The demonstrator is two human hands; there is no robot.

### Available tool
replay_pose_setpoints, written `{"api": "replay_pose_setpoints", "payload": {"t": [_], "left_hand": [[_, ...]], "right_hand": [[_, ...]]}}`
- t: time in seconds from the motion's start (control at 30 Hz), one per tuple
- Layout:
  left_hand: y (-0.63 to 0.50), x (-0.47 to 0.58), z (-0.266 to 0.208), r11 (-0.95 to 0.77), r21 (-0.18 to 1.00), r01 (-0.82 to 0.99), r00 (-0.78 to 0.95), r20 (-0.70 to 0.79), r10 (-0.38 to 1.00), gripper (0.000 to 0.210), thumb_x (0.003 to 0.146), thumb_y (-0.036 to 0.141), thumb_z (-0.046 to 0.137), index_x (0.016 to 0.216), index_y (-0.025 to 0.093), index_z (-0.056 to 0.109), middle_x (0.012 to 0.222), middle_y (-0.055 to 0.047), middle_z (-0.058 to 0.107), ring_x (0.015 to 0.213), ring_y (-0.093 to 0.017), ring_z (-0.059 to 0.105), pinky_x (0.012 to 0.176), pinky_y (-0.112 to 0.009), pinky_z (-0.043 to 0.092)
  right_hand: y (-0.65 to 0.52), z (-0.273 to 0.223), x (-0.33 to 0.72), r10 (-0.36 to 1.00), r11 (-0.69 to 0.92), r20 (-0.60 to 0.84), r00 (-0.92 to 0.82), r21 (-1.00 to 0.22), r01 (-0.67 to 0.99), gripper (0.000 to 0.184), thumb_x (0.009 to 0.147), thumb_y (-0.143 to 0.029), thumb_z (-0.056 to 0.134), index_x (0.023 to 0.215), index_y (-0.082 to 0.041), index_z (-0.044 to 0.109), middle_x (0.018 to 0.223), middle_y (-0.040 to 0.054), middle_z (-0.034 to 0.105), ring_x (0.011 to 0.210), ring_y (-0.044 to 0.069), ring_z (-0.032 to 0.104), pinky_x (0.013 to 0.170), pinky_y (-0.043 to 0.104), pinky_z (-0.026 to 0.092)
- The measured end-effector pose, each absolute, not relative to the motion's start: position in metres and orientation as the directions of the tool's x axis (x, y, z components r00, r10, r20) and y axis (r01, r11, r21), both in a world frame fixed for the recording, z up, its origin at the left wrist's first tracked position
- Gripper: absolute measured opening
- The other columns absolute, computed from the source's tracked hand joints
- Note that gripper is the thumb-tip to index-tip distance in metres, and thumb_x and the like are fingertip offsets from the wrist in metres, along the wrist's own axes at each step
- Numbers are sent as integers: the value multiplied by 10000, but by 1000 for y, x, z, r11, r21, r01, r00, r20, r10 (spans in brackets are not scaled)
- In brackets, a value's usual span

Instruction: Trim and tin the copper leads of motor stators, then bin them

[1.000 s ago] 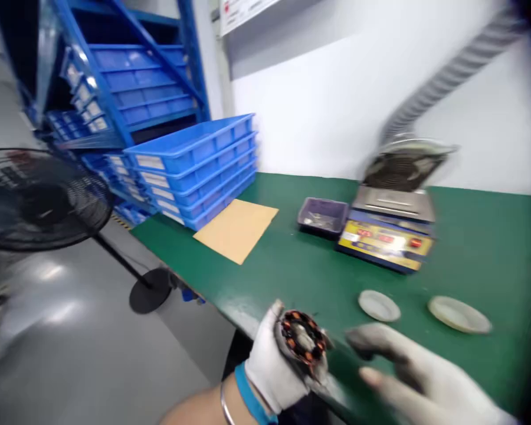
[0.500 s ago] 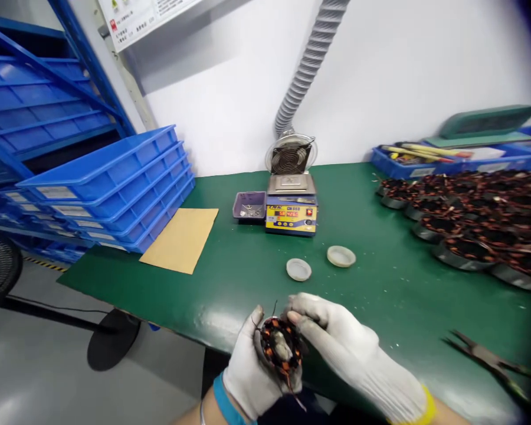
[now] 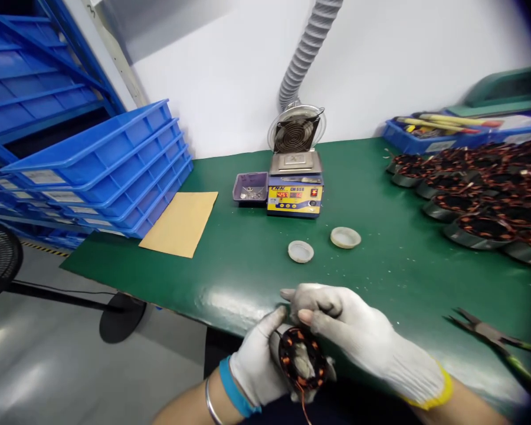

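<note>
My left hand, in a white glove with a blue band at the wrist, grips a motor stator at the table's front edge. This stator is a metal ring with black insulation and copper windings. Pale glove fabric shows through its centre, and a reddish wire hangs from its lower side. Just above its upper rim is my right hand, in a white glove with a yellow cuff. Its fingers are curled and pinched together, with a bare thumb tip showing. Whatever lies in that pinch is hidden.
A solder pot stands by a purple tray and two shallow round dishes. Rows of stators fill the right side, with pliers nearer me. Stacked blue crates and brown card are left.
The view has tilted down a little. Both hands and the stator sit slightly further right in view. My right hand has turned, its fingers curled above the stator's rim.
</note>
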State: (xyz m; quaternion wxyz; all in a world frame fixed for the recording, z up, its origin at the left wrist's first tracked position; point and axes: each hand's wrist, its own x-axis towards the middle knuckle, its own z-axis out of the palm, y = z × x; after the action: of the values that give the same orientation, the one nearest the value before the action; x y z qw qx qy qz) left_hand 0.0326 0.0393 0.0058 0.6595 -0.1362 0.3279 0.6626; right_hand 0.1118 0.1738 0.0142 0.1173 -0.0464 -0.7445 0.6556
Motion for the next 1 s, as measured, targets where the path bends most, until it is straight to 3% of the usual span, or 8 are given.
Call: {"api": "replay_pose_setpoints", "payload": {"t": [0.13, 0.23, 0.3, 0.4, 0.47, 0.67, 0.83, 1.0], "left_hand": [[33, 27, -1, 236, 395, -888, -11, -531, 847, 637, 988, 485, 317, 656, 83, 684, 633, -117, 655, 486, -152, 537, 518, -266, 354], [34, 23, -14, 216, 319, -923, -12, -585, 811, 583, 939, 546, 432, 689, 79, 675, 666, -113, 651, 540, -169, 561, 566, -273, 386], [37, 23, -22, 116, 283, -952, -78, -593, 801, 485, 930, 507, 488, 815, 82, 690, 713, -88, 657, 613, -183, 585, 662, -294, 431], [42, 25, -23, -8, 314, -949, -194, -565, 802, 431, 976, 439, 430, 938, 100, 693, 745, -64, 666, 657, -174, 589, 756, -295, 448], [43, 25, -20, -56, 338, -939, -251, -568, 784, 453, 994, 419, 393, 880, 99, 694, 693, -54, 652, 633, -161, 581, 730, -270, 449], [41, 19, -6, -8, 356, -935, -259, -663, 703, 669, 1006, 509, 269, 673, 76, 655, 563, -92, 615, 476, -167, 547, 514, -279, 385], [44, 19, 5, -59, 242, -968, -213, -683, 699, 628, 1007, 515, 272, 747, 104, 670, 629, -68, 655, 577, -163, 605, 584, -266, 433], [43, 21, 10, -76, 203, -976, -196, -676, 710, 567, 1015, 453, 318, 770, 95, 683, 653, -66, 673, 587, -148, 614, 577, -248, 436]], "right_hand": [[188, 25, 115, 422, -54, 226, -878, -960, -273, 520, 811, -704, 671, 635, -218, 612, 648, 4, 572, 697, 208, 616, 977, 411, 513], [195, 33, 115, 398, 416, 351, -847, -893, -174, 411, 816, -651, 698, 823, -242, 729, 928, 88, 696, 988, 308, 648, 934, 456, 534], [190, 34, 111, 206, 739, 458, -864, -652, -169, 304, 819, -517, 725, 948, -242, 744, 1090, 115, 683, 1139, 365, 581, 987, 554, 475], [176, 31, 103, 25, 841, 558, -829, -460, -284, 130, 880, -282, 592, 862, -224, 706, 1001, 90, 695, 1118, 330, 596, 1030, 590, 418], [173, 26, 100, 103, 788, 519, -848, -563, -249, 215, 900, -231, 511, 749, -222, 663, 921, 68, 704, 1067, 289, 629, 949, 490, 502], [191, 13, 111, 701, 342, 205, -683, -937, 69, 310, 796, -518, 597, 736, -217, 640, 944, 109, 715, 881, 302, 689, 655, 350, 569], [187, 8, 117, 668, 421, 96, -738, -866, 268, 425, 701, -504, 632, 1022, -233, 697, 1073, 95, 698, 988, 341, 657, 822, 454, 553], [173, 3, 109, 434, 326, 29, -900, -937, 127, 327, 842, -479, 534, 786, -192, 681, 884, 88, 704, 833, 270, 671, 732, 345, 555]]}}
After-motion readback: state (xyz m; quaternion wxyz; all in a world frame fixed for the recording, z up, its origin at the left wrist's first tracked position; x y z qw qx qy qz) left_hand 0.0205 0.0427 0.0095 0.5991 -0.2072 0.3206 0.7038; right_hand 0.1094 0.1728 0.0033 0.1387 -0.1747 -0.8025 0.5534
